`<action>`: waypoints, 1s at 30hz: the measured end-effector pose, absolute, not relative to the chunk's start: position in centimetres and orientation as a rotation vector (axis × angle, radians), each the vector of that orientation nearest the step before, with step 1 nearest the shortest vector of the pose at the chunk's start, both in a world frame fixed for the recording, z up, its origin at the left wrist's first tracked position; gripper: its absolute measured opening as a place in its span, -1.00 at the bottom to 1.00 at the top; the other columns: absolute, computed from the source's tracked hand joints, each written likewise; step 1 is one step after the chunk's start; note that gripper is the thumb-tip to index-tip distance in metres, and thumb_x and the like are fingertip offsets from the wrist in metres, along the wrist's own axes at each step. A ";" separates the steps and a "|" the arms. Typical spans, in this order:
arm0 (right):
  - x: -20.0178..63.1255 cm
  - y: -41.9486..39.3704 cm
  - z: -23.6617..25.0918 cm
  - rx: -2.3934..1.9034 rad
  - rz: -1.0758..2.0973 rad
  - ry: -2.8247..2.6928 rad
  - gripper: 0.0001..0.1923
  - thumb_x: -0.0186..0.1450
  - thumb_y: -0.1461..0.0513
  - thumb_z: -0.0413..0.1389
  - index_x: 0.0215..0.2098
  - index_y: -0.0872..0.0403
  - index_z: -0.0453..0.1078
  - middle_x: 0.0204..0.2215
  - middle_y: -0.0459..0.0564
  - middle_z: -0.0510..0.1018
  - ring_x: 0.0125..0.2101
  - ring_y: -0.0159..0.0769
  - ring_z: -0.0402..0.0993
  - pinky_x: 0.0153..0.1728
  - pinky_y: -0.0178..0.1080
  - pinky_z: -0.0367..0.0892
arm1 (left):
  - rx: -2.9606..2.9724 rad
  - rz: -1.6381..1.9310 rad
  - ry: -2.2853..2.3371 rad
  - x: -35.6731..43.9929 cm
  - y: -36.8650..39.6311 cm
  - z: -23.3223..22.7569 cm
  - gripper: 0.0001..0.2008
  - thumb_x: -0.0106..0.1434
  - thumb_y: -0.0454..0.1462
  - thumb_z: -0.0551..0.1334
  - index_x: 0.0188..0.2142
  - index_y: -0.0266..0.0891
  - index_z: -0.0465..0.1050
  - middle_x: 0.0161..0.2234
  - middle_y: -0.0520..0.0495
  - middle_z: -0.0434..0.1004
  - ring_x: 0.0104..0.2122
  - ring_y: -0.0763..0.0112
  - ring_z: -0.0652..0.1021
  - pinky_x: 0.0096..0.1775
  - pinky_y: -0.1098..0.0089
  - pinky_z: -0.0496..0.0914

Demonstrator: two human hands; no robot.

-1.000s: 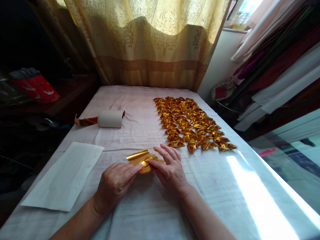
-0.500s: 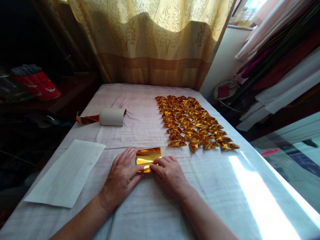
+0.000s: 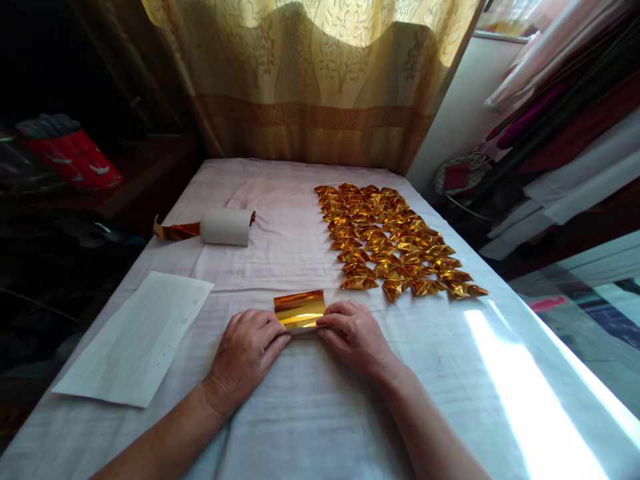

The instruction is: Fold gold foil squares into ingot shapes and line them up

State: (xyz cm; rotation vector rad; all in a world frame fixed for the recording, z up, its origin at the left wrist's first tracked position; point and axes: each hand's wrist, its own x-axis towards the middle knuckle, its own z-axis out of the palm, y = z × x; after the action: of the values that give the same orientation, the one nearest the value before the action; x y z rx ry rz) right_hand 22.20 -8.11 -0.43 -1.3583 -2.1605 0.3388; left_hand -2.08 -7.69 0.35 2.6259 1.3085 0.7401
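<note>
A shiny gold foil paper sheet [image 3: 300, 309] lies on the cloth between my hands, its near edge turned up and showing a pale underside. My left hand [image 3: 250, 343] pinches the near left corner between thumb and fingers. At the near right corner, my right hand [image 3: 354, 337] has the paper in a similar pinch. Beyond my right hand sit rows of folded gold foil pieces [image 3: 380, 257], pointed at their ends and set close together.
A white cardboard tube [image 3: 226, 227] with a foil strip [image 3: 179, 231] behind it lies at the back left. Left of my hands is a printed paper sheet [image 3: 137, 340]. A red container [image 3: 80, 160] stands on a dark side surface. Clothes [image 3: 575, 167] hang at the right.
Both hands have moved from pressing on the foil paper to pinching its near corners, and the near edge is now lifted. The left fingers have curled in. The view has shifted slightly.
</note>
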 end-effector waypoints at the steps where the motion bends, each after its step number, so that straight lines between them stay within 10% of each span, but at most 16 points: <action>1: 22.4 -8.0 -0.5 -1.371 0.352 -2.149 -0.92 0.30 0.22 0.22 -0.27 -0.04 0.58 -0.29 -0.05 0.60 -0.27 -0.28 0.48 -0.20 -0.20 0.26 | 2.618 0.735 1.331 -2.0 -7.6 0.3 -0.83 0.36 -0.21 0.18 -0.31 -0.16 0.51 -0.29 -0.04 0.54 -0.26 0.28 0.49 -0.19 0.27 0.32; 23: 20.4 -8.3 -1.1 -1.701 0.185 -1.988 -0.94 0.29 0.21 0.14 -0.31 0.05 0.38 -0.34 -0.02 0.51 -0.26 -0.18 0.38 -0.24 -0.19 0.13 | 2.514 0.696 1.511 -1.4 -7.1 0.1 -0.81 0.28 -0.24 0.24 -0.46 -0.19 0.33 -0.16 -0.10 0.52 -0.14 0.17 0.47 -0.13 0.19 0.34; 27: 20.3 -8.4 -1.2 -1.682 0.200 -1.942 -0.73 0.27 0.25 0.13 -0.05 0.06 0.38 -0.20 0.03 0.53 -0.17 -0.15 0.41 -0.17 -0.16 0.15 | 2.515 0.700 1.542 -1.4 -7.2 -0.1 -0.87 0.27 -0.26 0.25 -0.39 -0.18 0.33 -0.14 -0.10 0.50 -0.13 0.17 0.47 -0.11 0.19 0.35; 30: 20.4 -8.4 -0.8 -1.663 0.248 -1.983 -0.93 0.30 0.26 0.12 -0.25 0.01 0.44 -0.22 -0.01 0.53 -0.18 -0.19 0.41 -0.18 -0.18 0.13 | 2.530 0.770 1.559 -1.4 -7.2 -0.3 -0.89 0.28 -0.28 0.24 -0.20 -0.20 0.36 -0.14 -0.12 0.49 -0.14 0.17 0.47 -0.11 0.19 0.36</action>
State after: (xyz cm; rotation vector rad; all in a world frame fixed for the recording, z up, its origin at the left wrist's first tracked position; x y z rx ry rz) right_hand 20.35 -8.41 -0.85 -1.6632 -1.9826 0.2484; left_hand -1.42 -7.21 -0.26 2.5296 1.5588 0.7696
